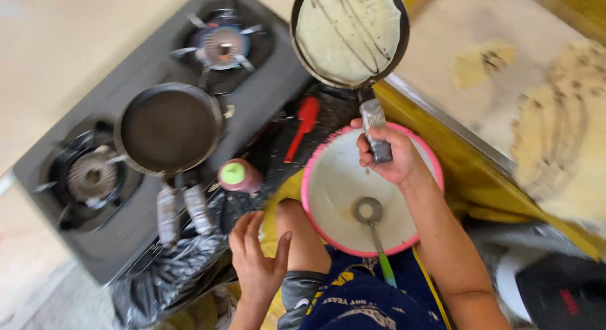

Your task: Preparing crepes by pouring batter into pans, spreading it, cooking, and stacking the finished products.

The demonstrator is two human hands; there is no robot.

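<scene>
My right hand (386,158) grips the wrapped handle of a dark frying pan (349,34) held out above the stove's edge; a thin pale crepe with dark streaks lies in it. Below that hand stands a pink bowl (315,172) of white batter with a green-handled ladle (374,224) resting in it. My left hand (255,257) hangs empty, fingers apart, beside my knee and near the black plastic sheet (170,273).
A grey two-burner gas stove (265,96) holds an empty dark pan (169,128) between its burners. A bottle with a green cap (237,175) and a red utensil (302,125) lie by it. Finished crepes (558,140) rest on a yellow-edged surface at right.
</scene>
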